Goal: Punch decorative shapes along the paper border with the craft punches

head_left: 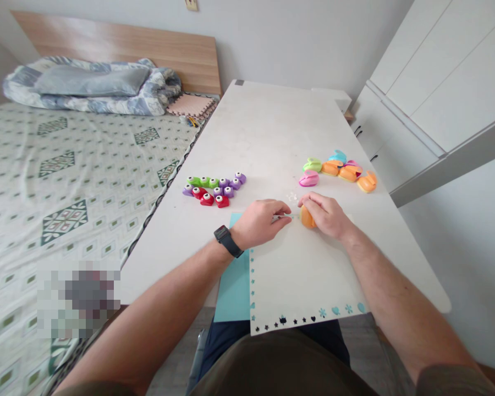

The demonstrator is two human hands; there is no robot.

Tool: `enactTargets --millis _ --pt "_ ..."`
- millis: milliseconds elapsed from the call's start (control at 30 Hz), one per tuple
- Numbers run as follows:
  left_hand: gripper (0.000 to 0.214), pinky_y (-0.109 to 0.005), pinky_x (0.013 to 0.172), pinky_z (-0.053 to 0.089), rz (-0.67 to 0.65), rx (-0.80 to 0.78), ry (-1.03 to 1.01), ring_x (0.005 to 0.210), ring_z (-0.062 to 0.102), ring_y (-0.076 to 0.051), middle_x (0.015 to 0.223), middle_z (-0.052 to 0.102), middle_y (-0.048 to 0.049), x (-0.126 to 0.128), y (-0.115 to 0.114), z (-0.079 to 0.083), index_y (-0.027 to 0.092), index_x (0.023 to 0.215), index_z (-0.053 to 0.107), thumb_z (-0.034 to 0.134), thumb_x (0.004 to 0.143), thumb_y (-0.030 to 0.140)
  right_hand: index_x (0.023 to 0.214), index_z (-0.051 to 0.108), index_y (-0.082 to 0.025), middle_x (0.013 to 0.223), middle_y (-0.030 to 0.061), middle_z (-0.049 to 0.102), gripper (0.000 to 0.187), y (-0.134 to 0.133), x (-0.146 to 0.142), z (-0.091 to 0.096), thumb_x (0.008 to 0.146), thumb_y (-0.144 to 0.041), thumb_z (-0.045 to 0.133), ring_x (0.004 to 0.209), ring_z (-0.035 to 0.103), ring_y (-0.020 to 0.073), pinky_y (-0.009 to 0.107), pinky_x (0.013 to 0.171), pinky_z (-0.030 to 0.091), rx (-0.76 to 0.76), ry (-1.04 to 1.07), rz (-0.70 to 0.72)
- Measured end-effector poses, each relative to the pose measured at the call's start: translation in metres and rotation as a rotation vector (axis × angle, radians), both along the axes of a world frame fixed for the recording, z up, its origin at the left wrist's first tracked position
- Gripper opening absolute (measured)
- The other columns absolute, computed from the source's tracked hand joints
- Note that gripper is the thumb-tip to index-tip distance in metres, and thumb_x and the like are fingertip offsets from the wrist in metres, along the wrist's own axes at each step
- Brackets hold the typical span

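A white sheet of paper (301, 280) lies in front of me, with star, heart and snowflake cut-outs along its left and near edges. Its near edge hangs past the table. Under its left side is a light blue sheet (233, 286). My left hand (268, 220), with a dark watch on the wrist, pinches the white paper at its far edge. My right hand (324, 213) is closed around an orange craft punch (307, 218) at that same edge; its fingers partly cover the punch. Small white paper bits (292, 196) lie just beyond the hands.
Several small green, purple and red punches (207, 199) stand in rows at the left of the white table (272, 126). Larger pink, green, blue and orange punches (350, 172) sit at the right. A bed (103, 165) adjoins the table's left side; white cabinets (421, 82) stand right.
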State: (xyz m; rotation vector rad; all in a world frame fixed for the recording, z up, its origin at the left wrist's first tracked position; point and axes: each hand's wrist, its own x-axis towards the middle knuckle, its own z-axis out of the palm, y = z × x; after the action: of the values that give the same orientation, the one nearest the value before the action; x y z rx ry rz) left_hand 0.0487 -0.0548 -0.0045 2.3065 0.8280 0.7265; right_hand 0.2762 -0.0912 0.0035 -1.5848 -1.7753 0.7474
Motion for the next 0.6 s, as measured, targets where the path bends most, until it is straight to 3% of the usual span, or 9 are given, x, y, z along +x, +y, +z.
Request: enactTargets --millis 600 --pt "0.014 -0.03 0.08 0.054 0.003 -0.009 -0.012 0.089 0.072 -0.018 0.099 0.076 -0.0044 -0.0002 -0.001 0.0019 0.019 0.103 0.072 0.065 0.093 0.027 0.089 0.07 -0.022 0.073 0.0017 0.067 0.04 -0.0032 -0.0041 0.0017 0.102 -0.043 0.039 0.071 0.061 0.0191 0.029 0.069 0.043 0.045 -0.052 -0.01"
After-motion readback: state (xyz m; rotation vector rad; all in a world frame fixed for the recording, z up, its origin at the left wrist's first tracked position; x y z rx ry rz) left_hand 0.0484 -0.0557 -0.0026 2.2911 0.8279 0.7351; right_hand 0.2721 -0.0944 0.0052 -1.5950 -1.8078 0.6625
